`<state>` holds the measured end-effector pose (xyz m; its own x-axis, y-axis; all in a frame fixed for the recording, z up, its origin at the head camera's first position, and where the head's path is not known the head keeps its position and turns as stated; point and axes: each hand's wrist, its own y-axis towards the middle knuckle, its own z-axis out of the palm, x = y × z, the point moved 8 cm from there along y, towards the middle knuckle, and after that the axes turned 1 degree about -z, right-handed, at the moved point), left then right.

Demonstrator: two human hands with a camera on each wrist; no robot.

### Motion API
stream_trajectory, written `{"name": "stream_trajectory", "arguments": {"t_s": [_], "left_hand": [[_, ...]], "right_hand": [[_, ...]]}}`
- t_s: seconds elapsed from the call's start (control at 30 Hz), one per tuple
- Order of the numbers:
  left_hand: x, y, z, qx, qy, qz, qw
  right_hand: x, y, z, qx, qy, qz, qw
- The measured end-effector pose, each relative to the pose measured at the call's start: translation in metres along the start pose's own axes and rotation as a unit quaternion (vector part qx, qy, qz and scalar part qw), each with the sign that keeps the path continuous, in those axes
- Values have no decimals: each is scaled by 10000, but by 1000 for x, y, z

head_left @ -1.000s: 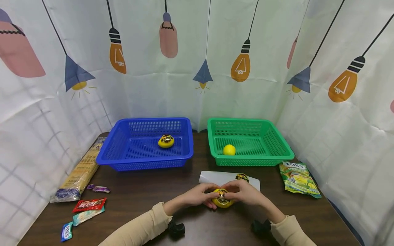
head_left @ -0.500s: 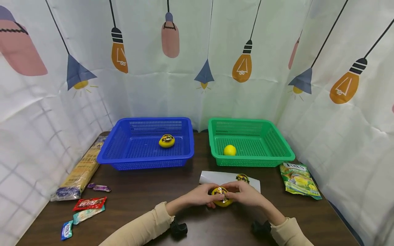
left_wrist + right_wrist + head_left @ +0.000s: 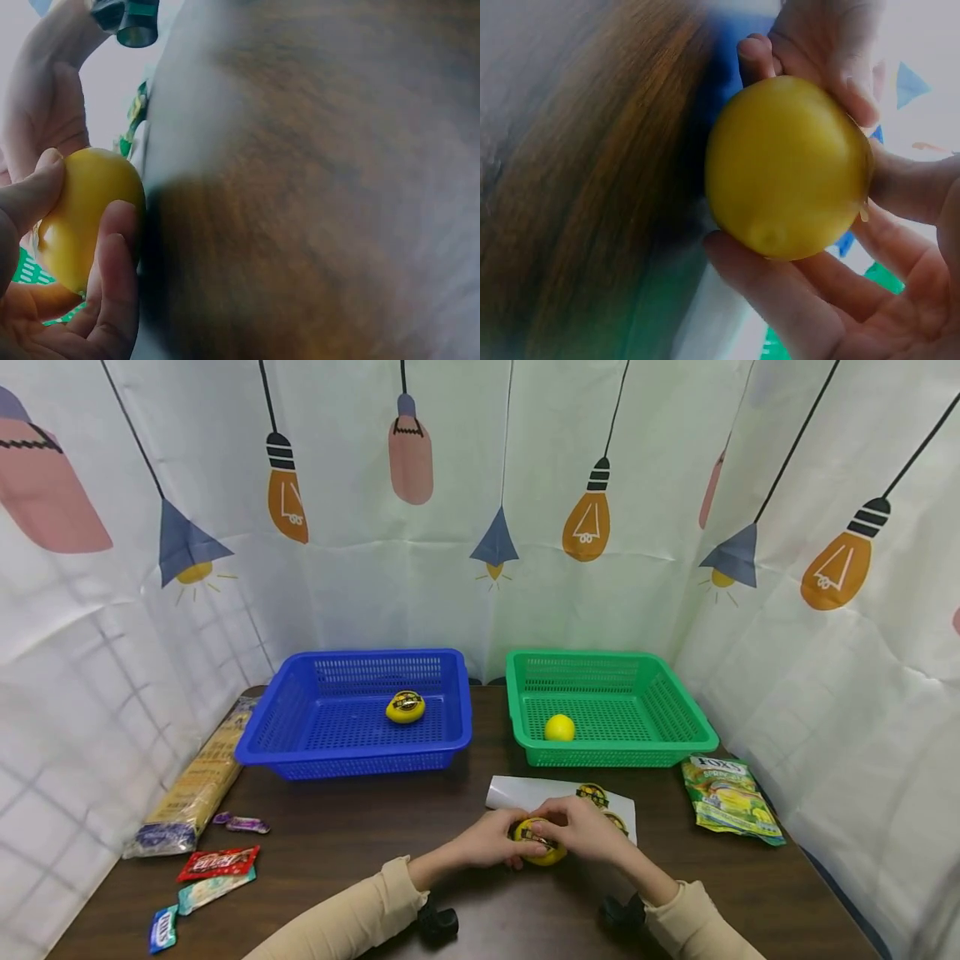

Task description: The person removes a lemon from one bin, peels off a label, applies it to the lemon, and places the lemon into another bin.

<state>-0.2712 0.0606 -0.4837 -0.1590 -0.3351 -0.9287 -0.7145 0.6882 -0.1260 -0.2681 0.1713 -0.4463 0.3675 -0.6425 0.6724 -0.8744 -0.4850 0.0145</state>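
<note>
A yellow lemon with a black-and-gold sticker on its upper side is held between both hands, low over the table. My left hand grips its left side, fingers curled beneath and partly hidden. In the left wrist view the thumb and fingertips press the smooth skin of the lemon. From the right, my right hand holds the fruit, its thumb lying across the sticker. The right wrist view shows the lemon's tip between the fingers. Behind the hands lies a white sticker sheet bearing round stickers.
A blue basket at back left contains a stickered lemon. The green basket beside it has a plain lemon. A Fox's candy bag lies right; a long yellow packet and several small wrapped sweets lie left.
My right hand has shifted slightly left and its thumb has slid over the lemon's sticker. The lemon has turned a little, and a second sticker on the sheet now shows beside the right hand.
</note>
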Motion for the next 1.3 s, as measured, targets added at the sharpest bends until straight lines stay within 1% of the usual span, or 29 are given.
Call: {"name": "stream_trajectory", "arguments": {"t_s": [0.17,0.27,0.4,0.5,0.6,0.77,0.83,0.9,1.0,1.1,1.2,1.3], "left_hand": [[-2,0,0,-97,236,101,9996],[-3,-2,-1,-110,355,133,9992],[-3,-2,-2,-237,525,266,9980],[-3,-1,-3,-330,618,335,9970],[-3,0,-4,-322,741,387,9960],[-7,0,-6,-325,1383,754,9870],[-9,-1,-7,-334,1566,925,9828],[-10,-1,-7,-318,1598,1022,9813],[-10,-2,-8,-304,1678,1156,9786],[-11,-4,-11,-248,1702,1207,9777],[-13,-10,-14,-102,1626,1247,9787],[-17,-17,-19,91,1396,1290,9817]], "right_hand": [[-8,1,1,12,574,136,9983],[-14,2,3,73,902,346,9953],[-19,2,2,36,1168,551,9916],[-22,2,1,25,1225,611,9906],[-26,2,2,27,1301,736,9888],[-35,-1,4,-87,1367,1114,9843],[-37,-2,2,-151,1339,1210,9835],[-35,-1,-1,-200,1372,1130,9839],[-29,0,-9,-259,1484,840,9850],[-25,2,-14,-197,1720,589,9831],[-24,5,-15,-52,1825,543,9817],[-22,7,-14,21,1871,567,9807]]}}
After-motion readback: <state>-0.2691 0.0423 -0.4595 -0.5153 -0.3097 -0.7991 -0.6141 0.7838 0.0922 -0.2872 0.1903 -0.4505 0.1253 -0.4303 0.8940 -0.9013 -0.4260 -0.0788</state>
